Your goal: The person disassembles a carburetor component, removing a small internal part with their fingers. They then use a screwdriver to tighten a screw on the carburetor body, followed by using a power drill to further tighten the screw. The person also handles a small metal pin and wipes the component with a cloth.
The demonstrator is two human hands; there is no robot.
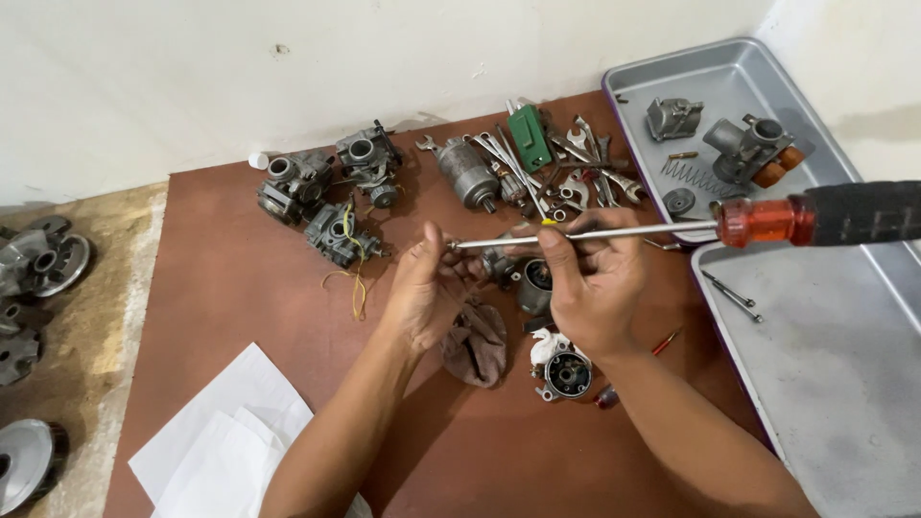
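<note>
Left hand: my left hand [427, 288] sits at the centre of the frame, with its fingers curled together around the tip of the screwdriver shaft; I think a small part is pinched there, but the view is too poor to be sure.
Right hand: my right hand [595, 283] is just right of centre, fingers clamped on the middle of the shaft, so the bar stays level.
Screwdriver: the long screwdriver [672, 228] lies horizontal across the centre right, its red and black handle sticking out over the trays, free of both hands.
Below the hands: a brown rag [477, 345] and a round carburetor body [566, 372] rest on the brown mat, near enough for a quick reach.
Upper centre: three carburetors [331, 187] and a heap of wrenches [556, 158] are pushed toward the wall, away from the working spot.
Right side: the metal tray [633, 86] in the upper right keeps a spring and small parts together.
</note>
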